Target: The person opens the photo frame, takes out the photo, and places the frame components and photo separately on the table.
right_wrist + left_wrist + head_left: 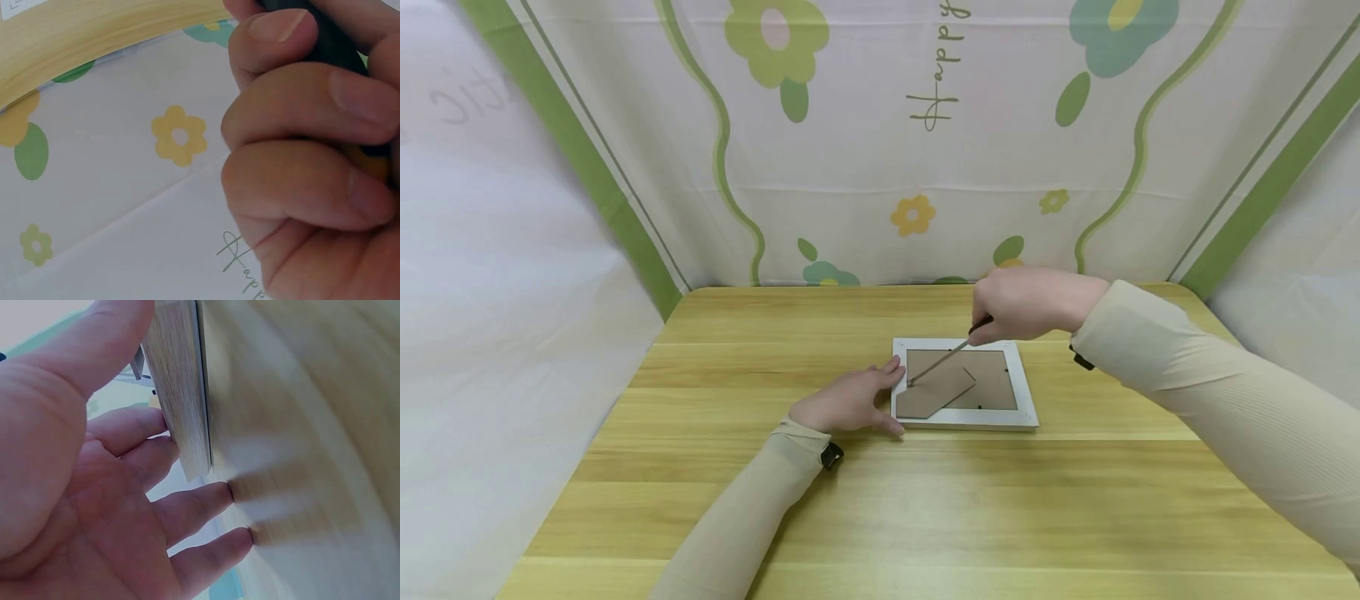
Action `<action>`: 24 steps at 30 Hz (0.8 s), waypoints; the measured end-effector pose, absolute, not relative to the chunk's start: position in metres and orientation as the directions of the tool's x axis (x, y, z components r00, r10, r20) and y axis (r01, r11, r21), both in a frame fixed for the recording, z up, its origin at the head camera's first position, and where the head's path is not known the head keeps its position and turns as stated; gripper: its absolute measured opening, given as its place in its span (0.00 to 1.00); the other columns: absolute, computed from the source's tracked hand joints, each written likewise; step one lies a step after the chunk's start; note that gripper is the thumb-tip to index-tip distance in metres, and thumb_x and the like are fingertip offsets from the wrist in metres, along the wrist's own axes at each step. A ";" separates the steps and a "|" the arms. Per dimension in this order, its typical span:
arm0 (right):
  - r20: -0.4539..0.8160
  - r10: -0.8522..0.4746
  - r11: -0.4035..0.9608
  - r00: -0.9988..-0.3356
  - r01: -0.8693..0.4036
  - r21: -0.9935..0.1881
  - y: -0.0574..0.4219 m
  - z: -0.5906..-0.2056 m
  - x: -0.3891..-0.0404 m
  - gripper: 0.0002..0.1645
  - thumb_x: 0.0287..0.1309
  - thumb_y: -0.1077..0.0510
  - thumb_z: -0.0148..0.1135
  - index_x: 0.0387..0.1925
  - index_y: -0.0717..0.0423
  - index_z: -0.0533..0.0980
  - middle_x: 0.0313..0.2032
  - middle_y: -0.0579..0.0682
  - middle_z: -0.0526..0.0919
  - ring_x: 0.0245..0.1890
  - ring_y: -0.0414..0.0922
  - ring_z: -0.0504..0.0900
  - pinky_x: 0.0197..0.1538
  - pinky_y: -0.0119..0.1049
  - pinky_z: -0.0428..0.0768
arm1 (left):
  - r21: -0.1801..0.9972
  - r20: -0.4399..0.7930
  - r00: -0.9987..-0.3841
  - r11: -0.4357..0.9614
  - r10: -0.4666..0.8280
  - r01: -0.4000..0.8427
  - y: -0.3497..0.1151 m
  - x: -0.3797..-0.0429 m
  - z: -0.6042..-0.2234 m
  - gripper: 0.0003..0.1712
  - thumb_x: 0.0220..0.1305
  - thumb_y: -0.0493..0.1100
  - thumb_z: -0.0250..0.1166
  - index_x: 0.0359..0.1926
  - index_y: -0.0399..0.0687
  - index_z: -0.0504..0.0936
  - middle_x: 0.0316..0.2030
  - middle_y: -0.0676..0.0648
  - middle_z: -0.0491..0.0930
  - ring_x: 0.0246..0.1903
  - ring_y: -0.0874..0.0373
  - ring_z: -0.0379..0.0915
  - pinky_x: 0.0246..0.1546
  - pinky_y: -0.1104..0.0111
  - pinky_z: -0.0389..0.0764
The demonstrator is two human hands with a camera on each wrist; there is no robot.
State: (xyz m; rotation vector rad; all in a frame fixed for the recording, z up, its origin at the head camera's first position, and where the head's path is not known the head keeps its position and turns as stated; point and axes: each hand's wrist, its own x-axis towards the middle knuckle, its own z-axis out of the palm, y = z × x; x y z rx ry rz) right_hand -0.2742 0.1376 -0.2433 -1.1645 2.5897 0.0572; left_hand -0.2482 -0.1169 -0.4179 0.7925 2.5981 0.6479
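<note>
Currently on worktop: picture frame (977,419) lying flat, back up, w/ brown backing board (994,385), small black tabs (980,407) round its edge & support flap (917,406) overlapping the rim nr. the L hand.
L hand (853,400): fingers spread at frame's left end; 2 touch its side, 2 tips rest on worktop (700,500), thumb by near corner.
R hand (1022,300): fingers curled tight round dark handle of thin-shafted tool (938,363).
Tool tip: at board's left edge, by a tab; actual contact can't be told.
Slip risk: shaft slants towards L hand, so a push too hard could skid tip into fingers.
Board risk: tip digging in could gouge brown surface.
Tab risk: sharp prying might bend or snap one.
Frame risk: L hand's grip looks light, so sideways force could swivel it & prob. scuff the face underneath.
</note>
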 end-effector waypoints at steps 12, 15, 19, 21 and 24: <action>-0.357 -0.666 0.698 -0.655 -0.716 0.008 0.112 -0.233 -0.276 0.24 0.63 0.50 0.66 0.11 0.47 0.78 0.11 0.37 0.70 0.14 0.34 0.62 0.21 0.30 0.66 | 0.530 -0.184 -0.785 0.733 0.591 0.427 -0.117 -0.248 -0.418 0.57 0.55 0.57 0.74 0.77 0.48 0.52 0.76 0.48 0.45 0.72 0.38 0.49 0.70 0.54 0.56; -0.383 -0.630 0.714 -0.676 -0.698 0.057 0.101 -0.229 -0.278 0.21 0.62 0.48 0.67 0.14 0.46 0.81 0.14 0.38 0.77 0.15 0.34 0.67 0.21 0.31 0.69 | 0.527 -0.180 -0.786 0.732 0.592 0.431 -0.118 -0.249 -0.418 0.57 0.55 0.58 0.74 0.77 0.48 0.52 0.76 0.48 0.45 0.72 0.38 0.49 0.70 0.55 0.56; -0.428 -0.579 0.736 -0.694 -0.671 0.093 0.089 -0.224 -0.282 0.21 0.61 0.46 0.67 0.14 0.48 0.80 0.14 0.38 0.73 0.16 0.35 0.64 0.21 0.31 0.65 | 0.530 -0.181 -0.786 0.732 0.591 0.428 -0.117 -0.249 -0.418 0.58 0.54 0.58 0.74 0.77 0.48 0.52 0.76 0.49 0.45 0.72 0.39 0.49 0.70 0.54 0.56; -0.449 -0.558 0.746 -0.698 -0.659 0.098 0.083 -0.221 -0.284 0.21 0.61 0.46 0.68 0.15 0.48 0.80 0.14 0.38 0.73 0.17 0.36 0.64 0.23 0.31 0.65 | 0.534 -0.183 -0.787 0.731 0.590 0.424 -0.117 -0.249 -0.418 0.58 0.54 0.58 0.74 0.77 0.49 0.52 0.76 0.49 0.45 0.72 0.38 0.49 0.70 0.54 0.56; -0.464 -0.540 0.752 -0.703 -0.650 0.109 0.075 -0.217 -0.288 0.18 0.60 0.46 0.69 0.19 0.49 0.82 0.18 0.39 0.78 0.19 0.36 0.70 0.27 0.33 0.72 | 0.539 -0.185 -0.787 0.731 0.588 0.419 -0.118 -0.249 -0.419 0.58 0.54 0.58 0.74 0.77 0.50 0.51 0.76 0.49 0.45 0.72 0.38 0.49 0.70 0.54 0.57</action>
